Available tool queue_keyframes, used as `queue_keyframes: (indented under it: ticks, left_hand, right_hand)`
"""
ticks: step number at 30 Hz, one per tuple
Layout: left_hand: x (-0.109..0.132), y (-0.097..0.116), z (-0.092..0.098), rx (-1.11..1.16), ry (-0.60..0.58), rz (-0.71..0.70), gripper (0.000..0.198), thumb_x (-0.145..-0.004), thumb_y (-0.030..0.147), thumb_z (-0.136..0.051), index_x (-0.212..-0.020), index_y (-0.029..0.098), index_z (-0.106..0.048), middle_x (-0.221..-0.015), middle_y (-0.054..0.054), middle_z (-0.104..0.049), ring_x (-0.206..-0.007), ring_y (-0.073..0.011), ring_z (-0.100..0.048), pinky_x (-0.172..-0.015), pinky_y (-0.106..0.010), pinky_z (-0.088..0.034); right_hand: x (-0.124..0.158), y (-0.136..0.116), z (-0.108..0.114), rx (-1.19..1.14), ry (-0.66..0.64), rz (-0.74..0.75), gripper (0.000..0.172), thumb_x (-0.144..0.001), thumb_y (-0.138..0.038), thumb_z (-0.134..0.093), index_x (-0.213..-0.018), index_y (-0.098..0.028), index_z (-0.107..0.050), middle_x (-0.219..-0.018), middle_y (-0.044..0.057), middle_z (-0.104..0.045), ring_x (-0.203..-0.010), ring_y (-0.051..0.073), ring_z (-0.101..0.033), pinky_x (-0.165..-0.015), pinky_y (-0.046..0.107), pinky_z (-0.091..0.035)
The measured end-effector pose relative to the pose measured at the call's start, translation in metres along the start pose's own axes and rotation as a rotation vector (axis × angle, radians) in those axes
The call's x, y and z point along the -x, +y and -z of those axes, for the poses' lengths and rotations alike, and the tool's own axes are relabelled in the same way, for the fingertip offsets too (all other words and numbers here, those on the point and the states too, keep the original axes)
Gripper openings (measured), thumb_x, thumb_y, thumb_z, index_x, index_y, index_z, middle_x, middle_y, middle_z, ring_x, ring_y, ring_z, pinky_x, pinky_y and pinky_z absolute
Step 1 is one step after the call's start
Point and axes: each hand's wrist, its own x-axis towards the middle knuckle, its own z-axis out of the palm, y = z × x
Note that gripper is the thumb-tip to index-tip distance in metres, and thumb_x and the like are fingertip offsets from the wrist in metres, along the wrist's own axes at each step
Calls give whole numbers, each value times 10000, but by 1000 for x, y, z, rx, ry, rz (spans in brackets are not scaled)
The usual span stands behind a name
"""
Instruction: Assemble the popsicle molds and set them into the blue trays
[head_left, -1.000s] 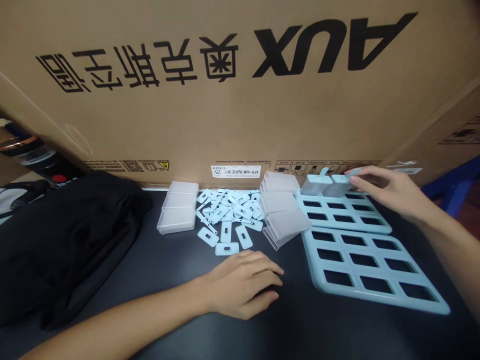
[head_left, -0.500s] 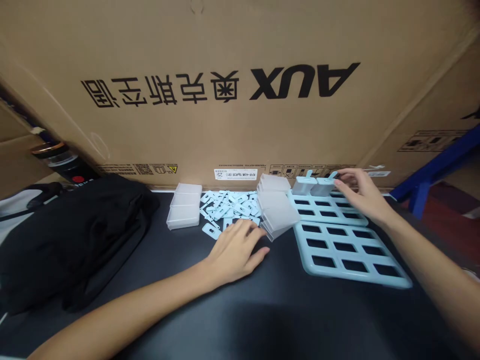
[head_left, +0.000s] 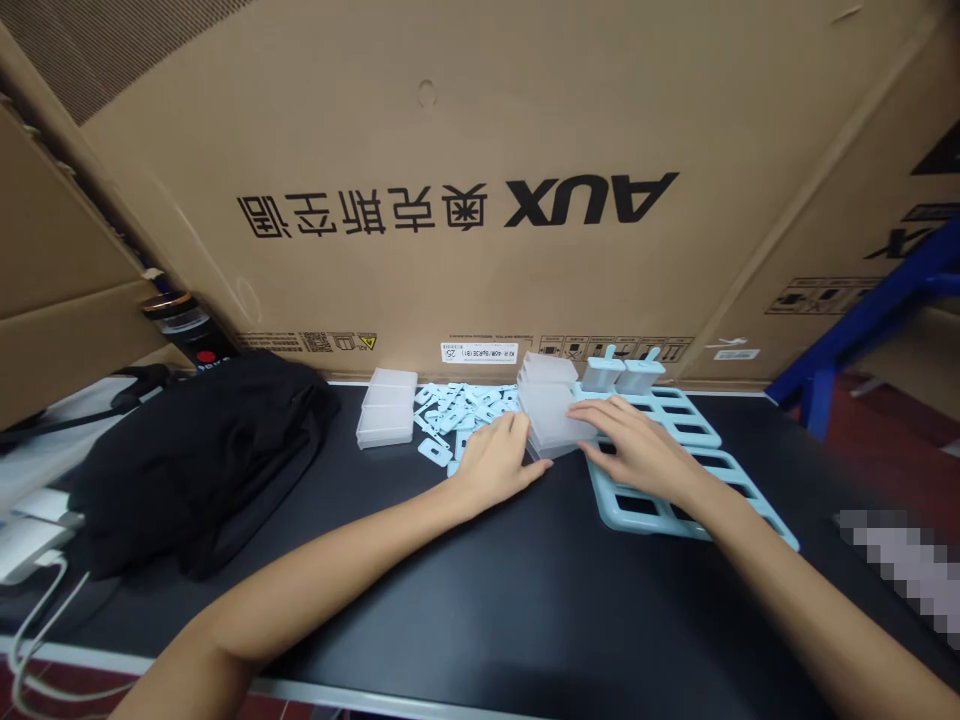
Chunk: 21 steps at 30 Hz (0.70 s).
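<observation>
My left hand [head_left: 499, 465] rests palm down at the near edge of a pile of light blue slotted popsicle lids [head_left: 469, 405], thumb spread. Its fingertips reach the left side of a stack of frosted clear popsicle mould cups [head_left: 547, 400]. From the other side my right hand [head_left: 637, 450] reaches over the same stack, fingers and thumb apart, fingertips touching a cup. Under that hand lies the nearer light blue mould tray [head_left: 637, 515], partly hidden. Behind it, two lidded popsicle moulds [head_left: 622, 375] with upright handles stand in the farther tray [head_left: 694, 430].
Another row of clear cups [head_left: 388, 405] lies left of the lids. A black bag [head_left: 202, 460] and a dark bottle [head_left: 184, 325] occupy the left. A big cardboard box [head_left: 450, 280] walls off the back; a blue metal post [head_left: 862, 310] stands at right.
My right hand has left the standing lidded moulds and come left and nearer, to the clear cups. My left hand stays by the lids. The view has shifted.
</observation>
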Motion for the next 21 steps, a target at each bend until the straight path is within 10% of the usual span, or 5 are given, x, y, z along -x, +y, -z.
queue_keyframes:
  ticks: [8, 16, 21]
  left_hand:
    - [6, -5, 9, 40, 3, -22, 343, -895, 486, -617, -998, 201, -456, -973, -39, -630, -891, -224, -626, -717, -327, -483]
    - [73, -41, 50, 246, -65, -39, 414, -889, 522, -608, -1134, 212, -485, -1112, -68, -612, -964, -230, -620, -849, -395, -507]
    - [91, -37, 48, 676, -63, -167, 724, -826, 463, -720, -1406, 245, -345, -1399, -128, -502, -1209, -253, -565, -1015, -413, -475]
  right_hand:
    - [0, -10, 0, 126, 56, 24, 203, -937, -254, -491, -1099, -163, -574, -1107, 128, -619, -1025, 275, -566, -852, 419, -491]
    - [12, -37, 14, -86, 385, 58, 201, -871, -177, -613, -1059, -185, -544, -956, 72, -626, -810, 188, -559, -734, 324, -465]
    - [1, -99, 8, -553, 121, 106, 169, -887, -156, -593, -1036, -207, -532, -944, 32, -590, -795, 128, -552, -734, 257, -465]
